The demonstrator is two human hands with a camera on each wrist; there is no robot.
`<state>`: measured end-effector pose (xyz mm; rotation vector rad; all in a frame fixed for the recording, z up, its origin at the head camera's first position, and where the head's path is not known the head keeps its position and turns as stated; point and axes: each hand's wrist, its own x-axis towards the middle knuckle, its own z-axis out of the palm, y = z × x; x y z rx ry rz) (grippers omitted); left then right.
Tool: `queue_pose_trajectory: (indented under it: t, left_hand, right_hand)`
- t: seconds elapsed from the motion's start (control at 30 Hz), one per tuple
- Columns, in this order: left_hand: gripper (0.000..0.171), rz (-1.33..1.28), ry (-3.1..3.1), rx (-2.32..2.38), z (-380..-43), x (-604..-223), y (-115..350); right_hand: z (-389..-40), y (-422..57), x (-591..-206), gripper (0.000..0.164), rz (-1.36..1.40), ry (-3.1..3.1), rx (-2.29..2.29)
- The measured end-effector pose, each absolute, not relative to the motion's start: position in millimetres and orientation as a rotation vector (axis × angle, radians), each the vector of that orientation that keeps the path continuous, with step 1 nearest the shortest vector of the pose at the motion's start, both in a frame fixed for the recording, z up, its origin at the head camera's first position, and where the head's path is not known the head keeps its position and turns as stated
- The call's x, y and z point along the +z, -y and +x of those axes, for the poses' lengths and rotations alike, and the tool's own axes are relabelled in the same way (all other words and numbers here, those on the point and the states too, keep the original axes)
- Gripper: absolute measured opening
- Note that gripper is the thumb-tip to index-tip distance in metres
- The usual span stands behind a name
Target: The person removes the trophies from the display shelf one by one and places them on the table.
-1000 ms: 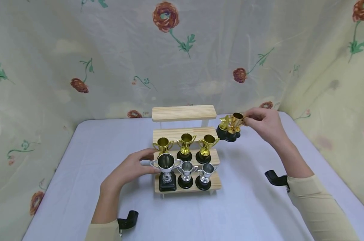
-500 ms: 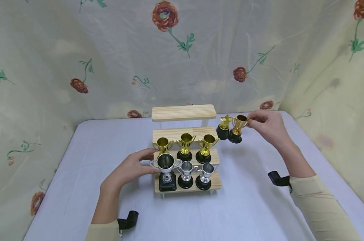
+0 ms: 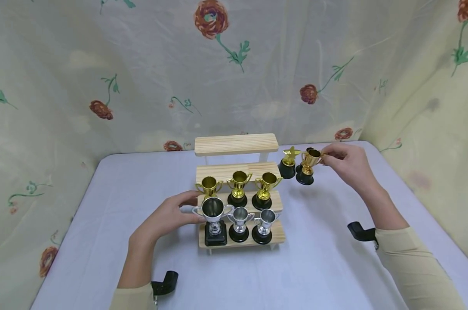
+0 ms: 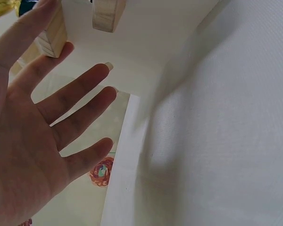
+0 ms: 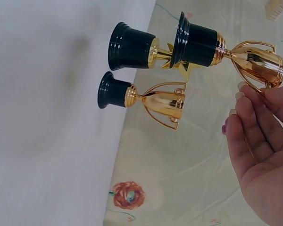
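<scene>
My right hand pinches one handle of a copper-gold trophy cup with a round black base, held up right of the rack. In the right wrist view this cup overlaps a gold star trophy, and a second copper-gold trophy cup stands beside that. My left hand is at the left side of the wooden tiered rack, fingers spread, thumb and forefinger at the shelf ends. Near its thumb stands a large silver trophy cup on a square black base.
Two smaller silver cups share the lowest shelf. Three gold cups stand one tier higher. The upper two tiers are bare wood. A white cloth covers the table, and a flowered curtain hangs behind.
My right hand has drawn the copper-gold cup a little to the right, away from the star trophy, which now shows more fully. The left hand has stayed put.
</scene>
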<state>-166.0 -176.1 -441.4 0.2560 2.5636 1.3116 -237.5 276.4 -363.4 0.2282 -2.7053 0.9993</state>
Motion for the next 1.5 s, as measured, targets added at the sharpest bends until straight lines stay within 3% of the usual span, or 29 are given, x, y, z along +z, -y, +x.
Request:
queue_pose_trajectory:
  t: [1.5]
  left_hand:
    - [0.069,0.243,-2.557,1.308,-165,-438,175]
  right_hand:
    - [-272,-321,-392,0.022,0.137,2.828,0.990]
